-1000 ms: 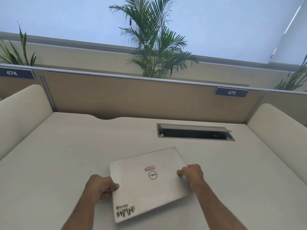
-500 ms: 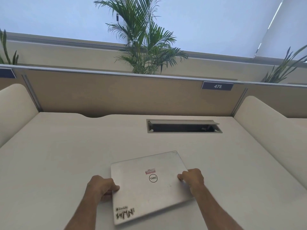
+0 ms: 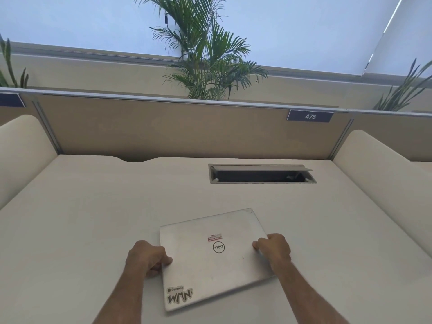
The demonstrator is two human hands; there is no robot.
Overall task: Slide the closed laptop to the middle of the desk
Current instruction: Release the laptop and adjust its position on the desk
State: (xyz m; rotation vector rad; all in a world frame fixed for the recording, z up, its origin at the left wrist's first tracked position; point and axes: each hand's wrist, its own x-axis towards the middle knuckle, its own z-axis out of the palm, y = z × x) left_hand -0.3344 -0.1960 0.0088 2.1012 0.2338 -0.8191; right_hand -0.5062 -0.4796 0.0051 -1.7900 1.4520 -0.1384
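A closed silver laptop (image 3: 210, 260) with a round logo and stickers on its lid lies flat on the pale desk (image 3: 93, 218), turned a little anticlockwise. My left hand (image 3: 147, 257) grips its left edge, thumb on the lid. On the opposite side, my right hand (image 3: 273, 247) clasps the right edge with fingers curled over it. The laptop sits near the front of the desk, roughly midway between the two side panels.
An open cable hatch (image 3: 261, 174) is set in the desk behind the laptop, right of centre. A tan partition (image 3: 163, 129) with a "475" label (image 3: 309, 116) closes the back. Cream side panels (image 3: 23, 146) flank both sides. Palm plants (image 3: 205, 57) stand behind.
The laptop with both hands on it has shifted slightly away from me and rightward on the desk; the camera view has also swung a little.
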